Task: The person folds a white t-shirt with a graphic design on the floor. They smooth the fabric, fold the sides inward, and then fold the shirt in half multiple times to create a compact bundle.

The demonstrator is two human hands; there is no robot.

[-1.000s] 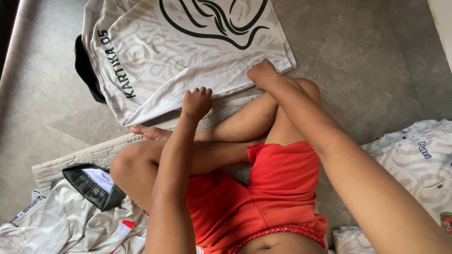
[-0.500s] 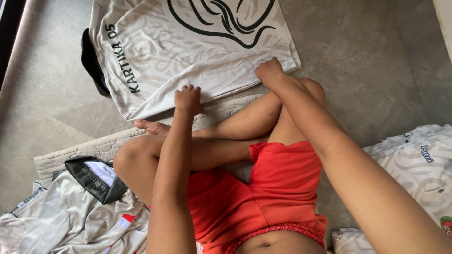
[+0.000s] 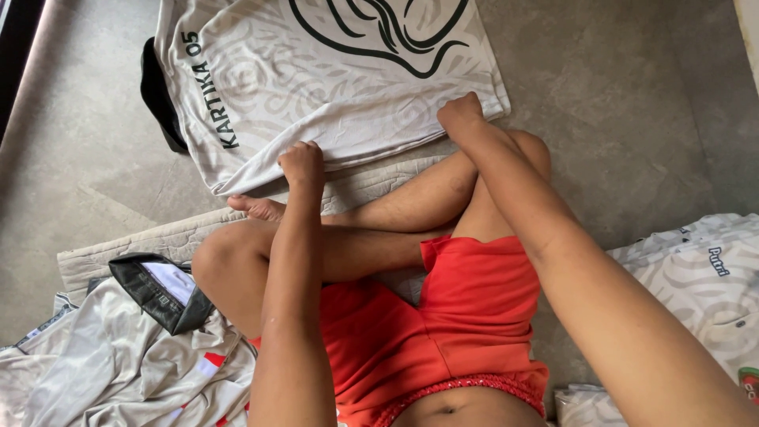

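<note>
Head view: left hand and right hand each grip clamped on white jersey hem.

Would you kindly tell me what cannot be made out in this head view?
- White patterned jersey on the floor: its top is cut off by the upper edge.
- Left hand and right hand: closed at the jersey's hem, fingertips hidden.
- Black garment: mostly under the jersey.
- Second white shirt: cut by the right edge.
</note>
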